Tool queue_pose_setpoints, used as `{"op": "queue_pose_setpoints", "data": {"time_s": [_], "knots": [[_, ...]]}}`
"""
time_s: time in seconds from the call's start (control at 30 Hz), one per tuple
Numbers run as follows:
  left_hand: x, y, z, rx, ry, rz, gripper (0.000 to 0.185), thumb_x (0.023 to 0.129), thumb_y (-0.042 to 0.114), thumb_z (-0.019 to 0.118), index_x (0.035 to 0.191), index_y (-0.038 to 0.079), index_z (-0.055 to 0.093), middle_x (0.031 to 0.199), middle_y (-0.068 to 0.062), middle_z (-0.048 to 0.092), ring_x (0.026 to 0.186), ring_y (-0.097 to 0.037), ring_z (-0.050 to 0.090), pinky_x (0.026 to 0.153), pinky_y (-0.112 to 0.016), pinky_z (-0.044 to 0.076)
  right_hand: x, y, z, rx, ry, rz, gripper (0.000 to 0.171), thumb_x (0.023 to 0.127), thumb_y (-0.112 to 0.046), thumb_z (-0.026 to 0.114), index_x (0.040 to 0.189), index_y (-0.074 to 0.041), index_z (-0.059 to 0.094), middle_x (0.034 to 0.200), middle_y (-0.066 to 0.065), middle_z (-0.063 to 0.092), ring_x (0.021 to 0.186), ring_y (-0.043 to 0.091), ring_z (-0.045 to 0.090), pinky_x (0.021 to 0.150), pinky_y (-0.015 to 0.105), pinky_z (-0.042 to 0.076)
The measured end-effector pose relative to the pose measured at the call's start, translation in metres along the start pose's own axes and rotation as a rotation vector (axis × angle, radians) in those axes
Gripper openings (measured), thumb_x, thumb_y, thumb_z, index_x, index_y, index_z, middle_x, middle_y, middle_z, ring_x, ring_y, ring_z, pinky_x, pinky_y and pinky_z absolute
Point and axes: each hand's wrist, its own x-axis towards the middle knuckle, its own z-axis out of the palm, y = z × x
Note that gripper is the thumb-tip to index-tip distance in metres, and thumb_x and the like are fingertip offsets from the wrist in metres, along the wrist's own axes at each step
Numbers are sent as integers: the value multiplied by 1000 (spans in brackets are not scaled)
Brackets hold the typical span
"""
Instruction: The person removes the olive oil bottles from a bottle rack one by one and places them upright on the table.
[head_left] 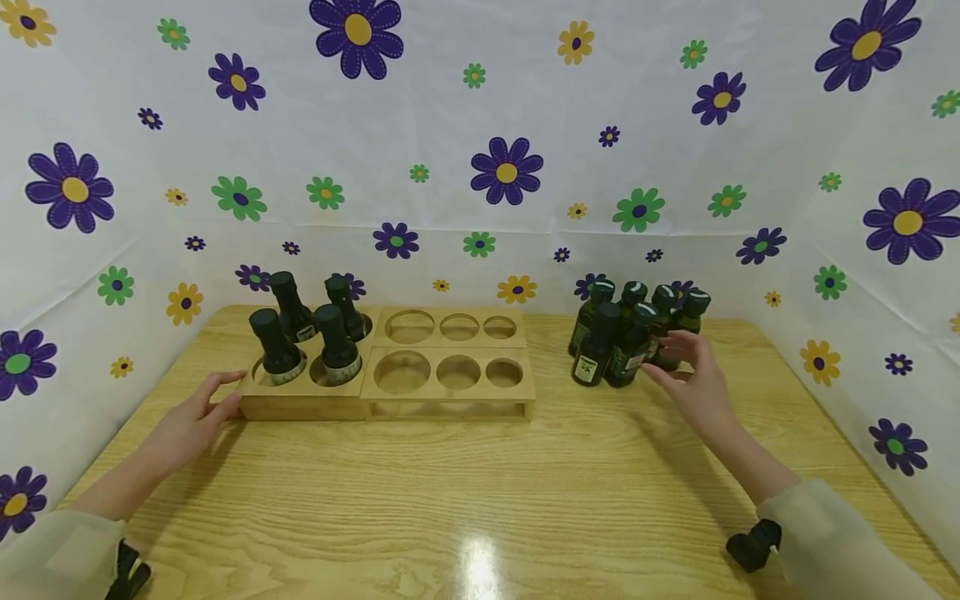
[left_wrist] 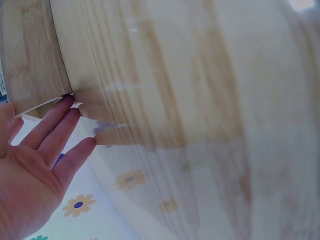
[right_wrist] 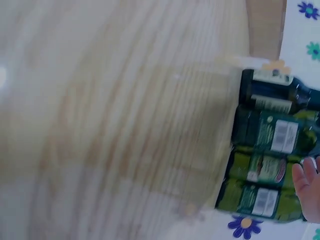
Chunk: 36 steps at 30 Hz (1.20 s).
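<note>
My left hand point(head_left: 180, 429) touches the left end of a wooden bottle rack point(head_left: 300, 407), its fingertips at the lower corner in the left wrist view. In that rack's round holes stand several dark, black-capped bottles point(head_left: 341, 350), some leaning. My right hand point(head_left: 701, 387) is at the right side of a cluster of small green glass bottles, thumb and fingers spread apart. At the cluster's front are a dark bottle with a pale label point(head_left: 588, 367) and a green bottle point(head_left: 626, 362). The right wrist view shows the fingers beside the labelled green bottles point(right_wrist: 265, 167).
A second wooden rack point(head_left: 450, 408) with round holes in several sizes adjoins the first on its right. Wood-grain tabletop point(head_left: 450, 492) lies in front of the racks and bottles. A white flower-print cloth point(head_left: 435, 108) stands behind and at both sides.
</note>
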Motion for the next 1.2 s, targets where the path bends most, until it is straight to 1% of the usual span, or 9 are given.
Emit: {"op": "queue_pose_setpoints", "data": {"time_s": [0.13,0.2,0.37,0.43,0.6,0.67,0.83,1.0,1.2], "knots": [[1,-2,1,5,-3,-1,56,107,40,28,150,5,24,124,-40,51,106,-54,55,73,-52,44,-4,-12,6,31,-21,-31,53,92,-7,68,134,5,38,126,22,53,106,17,53,78,9,41],[2,-3,1,3,-7,-3,56,107,40,29,150,5,24,125,-40,51,108,-56,53,75,-55,44,-6,-18,12,59,-37,-53,51,92,-5,67,133,6,39,127,21,53,106,15,54,79,9,42],[4,-6,1,1,-9,-2,56,107,40,28,151,6,24,126,-40,51,112,-56,51,75,-54,44,-4,-36,31,119,-100,-91,52,91,-3,67,134,4,39,129,20,52,112,31,54,81,16,43],[3,-6,1,1,-7,-1,55,107,40,28,150,6,24,126,-39,51,108,-54,54,72,-50,44,-2,-44,39,128,-138,-95,53,91,-4,68,135,2,39,130,18,51,114,33,53,83,20,44],[2,-5,2,-14,-9,-2,55,107,39,29,150,6,24,125,-40,52,91,-39,59,66,-42,40,5,-60,66,196,-212,-104,53,91,-6,68,135,0,39,131,17,51,117,34,52,90,42,45],[2,-5,2,-19,-10,-2,55,107,39,29,150,6,24,125,-40,52,93,-41,59,67,-42,40,8,-67,78,218,-227,-120,53,91,-5,69,134,0,39,131,18,51,117,36,52,90,50,45],[1,-4,2,-22,-13,-8,56,107,40,29,151,6,24,127,-39,51,111,-54,53,71,-46,41,14,-81,108,240,-244,-184,54,89,-5,71,134,-2,42,129,18,54,115,38,54,87,52,46],[1,-3,0,-20,-9,-10,56,107,40,28,151,6,23,127,-39,50,113,-56,50,71,-47,42,23,-95,136,293,-277,-202,54,89,-6,72,134,-2,43,127,17,56,114,35,54,86,49,47],[0,-2,0,-20,-8,-15,57,107,41,28,151,6,23,128,-40,49,111,-55,51,70,-46,42,35,-117,161,270,-315,-255,56,89,-10,73,135,-2,42,128,16,55,114,34,55,86,45,47]]}}
